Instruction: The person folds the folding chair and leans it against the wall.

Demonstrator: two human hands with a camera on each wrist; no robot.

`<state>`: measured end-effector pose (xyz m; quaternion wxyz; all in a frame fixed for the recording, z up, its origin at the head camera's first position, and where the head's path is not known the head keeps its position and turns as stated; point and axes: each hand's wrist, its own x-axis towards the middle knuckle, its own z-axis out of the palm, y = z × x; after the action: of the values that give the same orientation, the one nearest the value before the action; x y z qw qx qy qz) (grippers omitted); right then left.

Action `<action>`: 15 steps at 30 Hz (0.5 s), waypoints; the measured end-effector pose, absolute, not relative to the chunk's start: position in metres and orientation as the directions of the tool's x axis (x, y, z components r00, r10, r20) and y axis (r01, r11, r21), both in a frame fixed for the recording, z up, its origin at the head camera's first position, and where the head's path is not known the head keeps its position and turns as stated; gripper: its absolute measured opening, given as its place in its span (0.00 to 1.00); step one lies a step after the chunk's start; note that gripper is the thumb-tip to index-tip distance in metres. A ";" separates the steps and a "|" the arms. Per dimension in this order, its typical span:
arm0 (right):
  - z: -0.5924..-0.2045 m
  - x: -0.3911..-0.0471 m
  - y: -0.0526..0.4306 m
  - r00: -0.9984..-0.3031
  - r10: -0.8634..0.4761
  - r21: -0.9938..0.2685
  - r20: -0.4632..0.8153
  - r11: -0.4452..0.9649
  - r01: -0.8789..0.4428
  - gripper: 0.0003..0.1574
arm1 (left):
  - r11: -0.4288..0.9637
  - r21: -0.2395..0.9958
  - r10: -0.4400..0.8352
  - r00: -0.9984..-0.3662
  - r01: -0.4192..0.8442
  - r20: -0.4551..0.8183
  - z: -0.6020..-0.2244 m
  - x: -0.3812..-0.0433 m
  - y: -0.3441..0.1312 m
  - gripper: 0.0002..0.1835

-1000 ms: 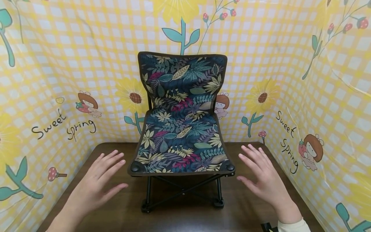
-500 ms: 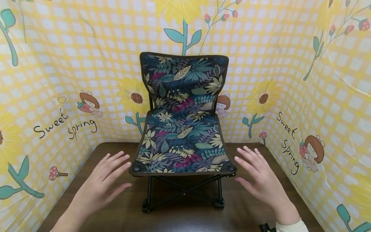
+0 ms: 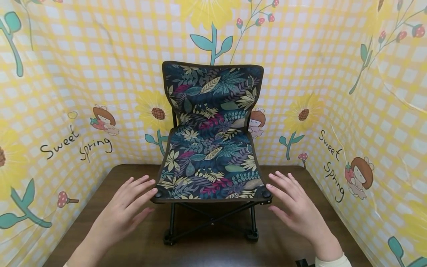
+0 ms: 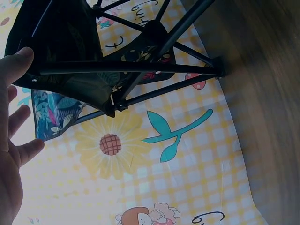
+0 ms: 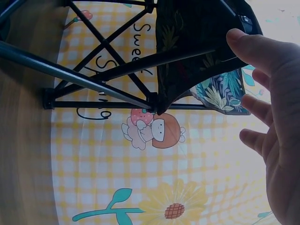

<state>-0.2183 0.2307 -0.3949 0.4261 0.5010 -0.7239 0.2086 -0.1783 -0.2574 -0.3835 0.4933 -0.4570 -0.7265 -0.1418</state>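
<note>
A small folding chair [image 3: 210, 155] with dark leaf-print fabric stands unfolded on a brown wooden table [image 3: 133, 237]. Its crossed black legs [image 3: 212, 221] show under the seat in the head view. My left hand [image 3: 125, 211] is at the seat's front left corner, fingers extended and spread, fingertips right at the black corner cap [image 3: 162, 194]. On the other side my right hand [image 3: 297, 209] mirrors it, fingertips close to the right corner cap [image 3: 265, 193]. Both wrist views show the thumbs, left [image 4: 21, 58] and right [image 5: 239, 40], overlapping the seat's underside.
A yellow checked cloth [image 3: 126, 74] with flowers and cartoon figures rises behind the table and along both sides. Beside the right sleeve [image 3: 333, 260], a small black object [image 3: 304, 263] shows at the bottom edge.
Both hands have moved inward, from a gap on either side of the chair to its front seat corners. The chair stays in place; the head view has shifted slightly.
</note>
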 end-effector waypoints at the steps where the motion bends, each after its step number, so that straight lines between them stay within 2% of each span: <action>1: -0.395 -0.218 0.230 -0.134 -0.548 0.124 0.826 0.409 -0.904 0.31 | 0.542 -0.246 0.524 -0.095 0.803 0.846 -0.384 -0.178 -0.257 0.22; 15: -0.397 -0.216 0.222 -0.131 -0.559 0.132 0.819 0.405 -0.905 0.28 | 0.544 -0.228 0.522 -0.113 0.807 0.845 -0.385 -0.179 -0.253 0.20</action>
<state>-0.2164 0.2223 -0.3966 0.4227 0.5059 -0.7236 0.2045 -0.1791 -0.2530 -0.3850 0.4867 -0.4543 -0.7316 -0.1465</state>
